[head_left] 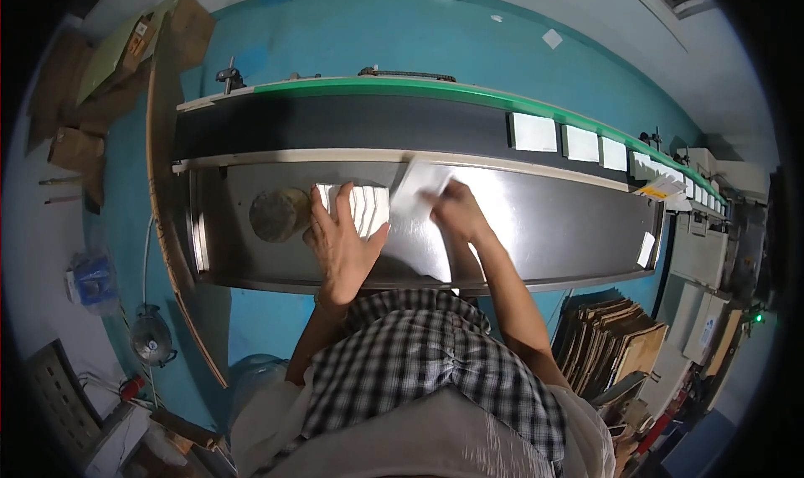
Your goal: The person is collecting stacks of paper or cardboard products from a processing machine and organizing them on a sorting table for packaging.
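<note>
My left hand (339, 239) grips a short row of flat white packets (371, 206) standing on edge on the metal tray table (553, 227). Its fingers reach over the left end and its thumb presses near the right front corner. Beside that hand, to the left, stands a grey round block (276, 216) with a worn top. My right hand (459, 214), smeared by motion, pinches a single white packet (421, 185) just right of the row. This packet is tilted and blurred near the tray's far edge.
Behind the tray runs a dark conveyor belt (335, 125) with a green guide rail (402, 89). Several white packets (533, 132) lie along its right part. A cardboard sheet (159, 185) stands at the tray's left end. Flattened cartons (607, 340) are stacked at the lower right.
</note>
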The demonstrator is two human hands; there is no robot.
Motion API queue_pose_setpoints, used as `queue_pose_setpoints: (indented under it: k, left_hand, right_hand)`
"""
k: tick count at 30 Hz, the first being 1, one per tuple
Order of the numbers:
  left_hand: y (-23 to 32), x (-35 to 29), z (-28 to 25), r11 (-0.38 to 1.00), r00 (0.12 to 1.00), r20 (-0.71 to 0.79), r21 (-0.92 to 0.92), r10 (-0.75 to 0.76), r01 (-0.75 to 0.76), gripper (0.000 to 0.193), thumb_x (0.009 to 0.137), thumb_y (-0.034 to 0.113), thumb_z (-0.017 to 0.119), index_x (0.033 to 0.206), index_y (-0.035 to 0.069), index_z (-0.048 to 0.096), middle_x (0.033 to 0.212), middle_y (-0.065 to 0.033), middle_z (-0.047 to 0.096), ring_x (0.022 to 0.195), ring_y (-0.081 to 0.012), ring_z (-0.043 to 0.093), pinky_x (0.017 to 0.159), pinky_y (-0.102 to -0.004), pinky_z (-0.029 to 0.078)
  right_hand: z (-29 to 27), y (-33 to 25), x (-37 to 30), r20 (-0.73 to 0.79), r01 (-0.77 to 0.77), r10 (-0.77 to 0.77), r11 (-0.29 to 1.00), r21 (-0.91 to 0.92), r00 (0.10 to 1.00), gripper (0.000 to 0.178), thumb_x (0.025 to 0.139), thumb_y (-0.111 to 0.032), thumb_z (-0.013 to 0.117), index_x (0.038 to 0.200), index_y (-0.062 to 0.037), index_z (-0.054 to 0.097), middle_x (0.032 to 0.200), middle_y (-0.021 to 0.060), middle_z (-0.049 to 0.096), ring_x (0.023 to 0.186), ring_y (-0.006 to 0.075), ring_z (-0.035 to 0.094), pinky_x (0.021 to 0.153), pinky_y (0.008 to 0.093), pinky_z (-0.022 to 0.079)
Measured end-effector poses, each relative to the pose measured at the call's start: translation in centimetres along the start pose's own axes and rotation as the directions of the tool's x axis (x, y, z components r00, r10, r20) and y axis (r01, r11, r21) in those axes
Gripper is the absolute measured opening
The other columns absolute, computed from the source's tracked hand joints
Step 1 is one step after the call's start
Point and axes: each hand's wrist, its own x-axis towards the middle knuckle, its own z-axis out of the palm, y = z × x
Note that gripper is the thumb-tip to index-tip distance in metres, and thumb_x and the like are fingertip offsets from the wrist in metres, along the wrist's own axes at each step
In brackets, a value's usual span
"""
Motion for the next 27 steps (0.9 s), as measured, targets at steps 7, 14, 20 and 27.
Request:
queue_pose_setpoints:
  k: [7, 14, 20, 27]
  left_hand:
    - [2.1, 0.7, 1.5, 0.976, 0.997, -0.046, -0.209, 0.059, -0.068, 0.077, 0.087, 0.041, 0.072, 0.15, 0.014, 0.037, 0.152, -0.0335, 0.025, 0.133, -0.0531, 0.039, 0.1, -0.0605, 0.039]
    - [2.1, 0.8, 1.6, 0.917, 0.989, -0.086, -0.374, 0.118, -0.141, 0.087, 0.081, 0.04, 0.079, 0.151, 0.011, 0.035, 0.156, -0.032, 0.02, 0.135, -0.0511, 0.036, 0.105, -0.0589, 0.036]
    - [1.3, 1.1, 1.5, 0.97, 0.995, -0.049, -0.226, 0.083, -0.092, 0.096, 0.072, 0.034, 0.086, 0.152, 0.019, 0.035, 0.158, -0.025, 0.018, 0.139, -0.0481, 0.03, 0.107, -0.0615, 0.031]
    - [1.3, 1.3, 1.8, 0.852, 0.981, -0.071, -0.487, 0.179, -0.191, 0.078, 0.088, 0.024, 0.075, 0.15, 0.005, 0.034, 0.144, -0.0325, 0.035, 0.131, -0.0472, 0.042, 0.107, -0.0481, 0.039]
  right_hand:
    - [2.0, 1.5, -1.2, -0.182, 0.287, -0.268, 0.954, 0.089, 0.946, 0.043, 0.099, -0.041, 0.063, 0.112, -0.0006, 0.062, 0.1, 0.0088, 0.066, 0.08, 0.0125, 0.059, 0.075, 0.0268, 0.049]
    - [2.7, -1.1, -2.2, -0.007, 0.036, -0.036, 0.932, 0.361, 0.999, 0.045, 0.101, -0.033, 0.059, 0.124, 0.0054, 0.061, 0.1, 0.0132, 0.068, 0.085, 0.0167, 0.061, 0.075, 0.031, 0.049]
    - [-0.3, -0.5, -2.0, 0.077, -0.006, 0.021, 0.982, -0.191, 0.997, 0.039, 0.095, -0.029, 0.07, 0.119, 0.0014, 0.066, 0.094, 0.0065, 0.07, 0.083, 0.0123, 0.063, 0.074, 0.0275, 0.052]
    - [-0.1, -1.4, -1.4, -0.205, 0.147, -0.104, 0.968, 0.204, 0.973, 0.04, 0.098, -0.044, 0.063, 0.102, -0.0035, 0.064, 0.085, 0.0039, 0.066, 0.078, 0.01, 0.063, 0.073, 0.0235, 0.049]
